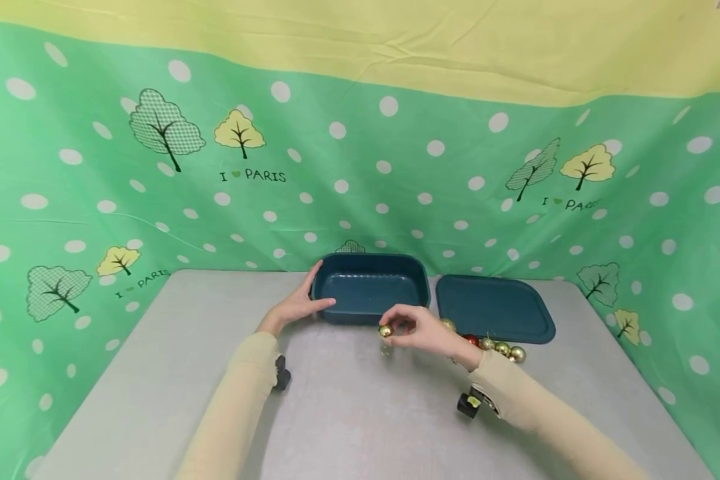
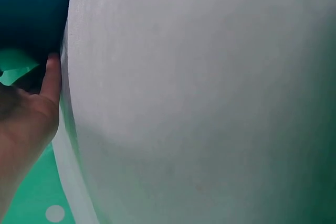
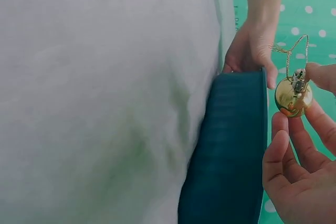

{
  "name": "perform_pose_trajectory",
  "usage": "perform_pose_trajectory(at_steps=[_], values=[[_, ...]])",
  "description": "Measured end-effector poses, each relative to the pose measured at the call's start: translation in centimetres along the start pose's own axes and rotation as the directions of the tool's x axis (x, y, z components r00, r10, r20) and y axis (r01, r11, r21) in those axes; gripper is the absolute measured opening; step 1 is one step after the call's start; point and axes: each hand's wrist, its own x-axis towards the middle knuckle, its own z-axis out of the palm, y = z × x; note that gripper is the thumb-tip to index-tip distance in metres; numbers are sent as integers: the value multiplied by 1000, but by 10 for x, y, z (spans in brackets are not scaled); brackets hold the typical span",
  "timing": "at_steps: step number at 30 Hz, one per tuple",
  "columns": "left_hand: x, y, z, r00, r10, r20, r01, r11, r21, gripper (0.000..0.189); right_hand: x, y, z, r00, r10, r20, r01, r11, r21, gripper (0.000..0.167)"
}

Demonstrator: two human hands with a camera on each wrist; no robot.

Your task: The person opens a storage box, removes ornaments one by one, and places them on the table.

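A dark teal plastic box [image 1: 351, 316], lidless, stands at the back of the table. At its left end my left hand [image 1: 297, 305] grips the wall, thumb over the rim and fingers along the outside. By the front right corner, my right hand [image 1: 426, 332] pinches a small shiny gold Christmas ball [image 1: 385, 331] between thumb and fingertips. The right wrist view shows the ball's metal cap and gold cord loop [image 3: 288, 64] above it. Seen there, the ball is beside the rim of the box [image 3: 226, 140]. Nothing shows on the visible part of the box's floor.
The matching teal lid [image 1: 495, 308] lies flat to the right of the box. In front of it is a cluster of several more Christmas balls, gold [image 1: 503, 349] and red [image 1: 472, 340], partly behind my right wrist. A green dotted curtain [image 1: 348, 153] surrounds the light grey table [image 1: 348, 413].
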Motion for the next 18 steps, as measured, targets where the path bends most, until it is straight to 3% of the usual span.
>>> perform_pose_trajectory(at_steps=[8, 18], values=[[-1, 1, 0, 1000, -3, 7, 3, 1000, 11, 101, -27, 7, -2, 1000, 7, 2, -6, 997, -72, 21], [-1, 2, 0, 1000, -15, 5, 15, 1000, 12, 101, -48, 9, -9, 999, -14, -47, 10, 997, -77, 24]])
